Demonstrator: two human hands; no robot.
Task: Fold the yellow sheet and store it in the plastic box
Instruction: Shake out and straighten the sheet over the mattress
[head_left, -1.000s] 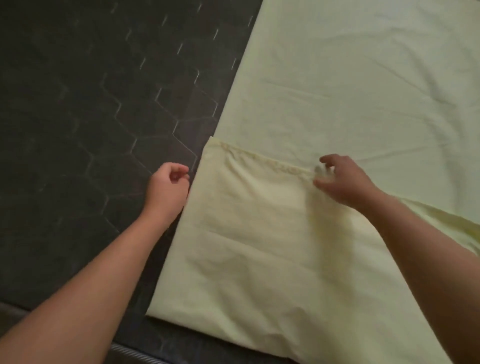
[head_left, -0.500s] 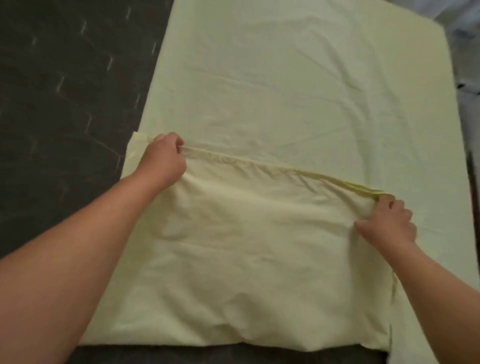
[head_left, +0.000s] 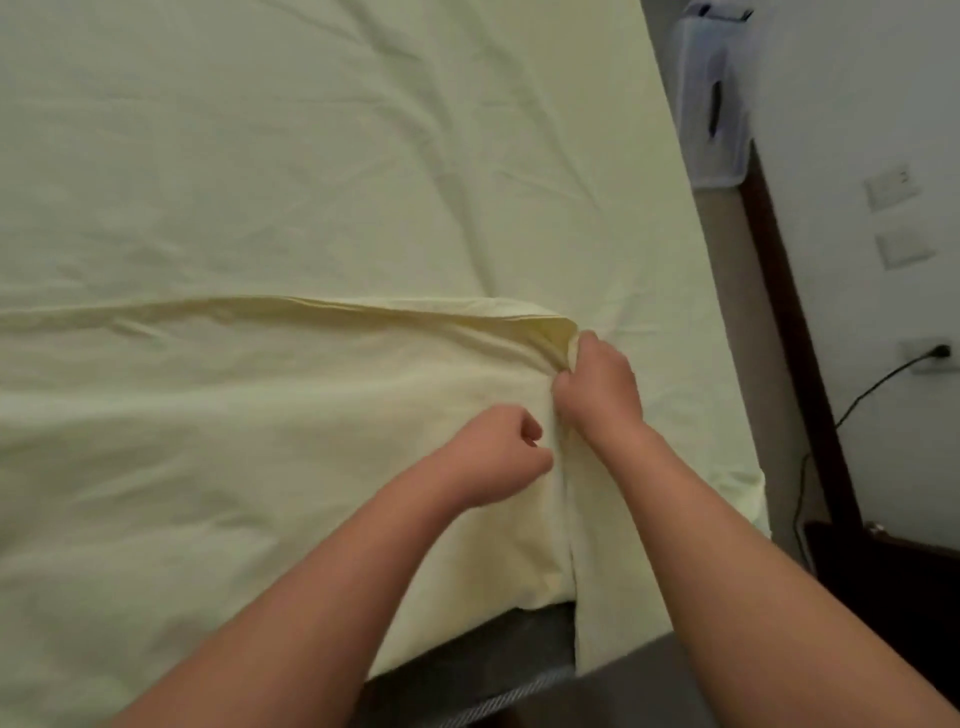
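The pale yellow sheet (head_left: 291, 171) lies spread over the bed and fills most of the view. Its near part is folded back, with the folded edge (head_left: 291, 304) running left to right. My right hand (head_left: 597, 384) grips the right corner of that folded layer, fingers curled into the cloth. My left hand (head_left: 498, 452) is just left of it, fingers curled, resting on the sheet; whether it pinches cloth is hidden. The clear plastic box (head_left: 714, 98) stands at the top right beside the bed.
The dark mattress edge (head_left: 483, 660) shows at the bottom. To the right are a white wall with switches and a socket (head_left: 930, 353) with a black cable, a dark skirting board (head_left: 800, 332), and dark furniture (head_left: 893, 582) at the lower right.
The view has swung right along the bed. My left hand let go of the left corner and moved across next to my right hand, which still grips the right corner.
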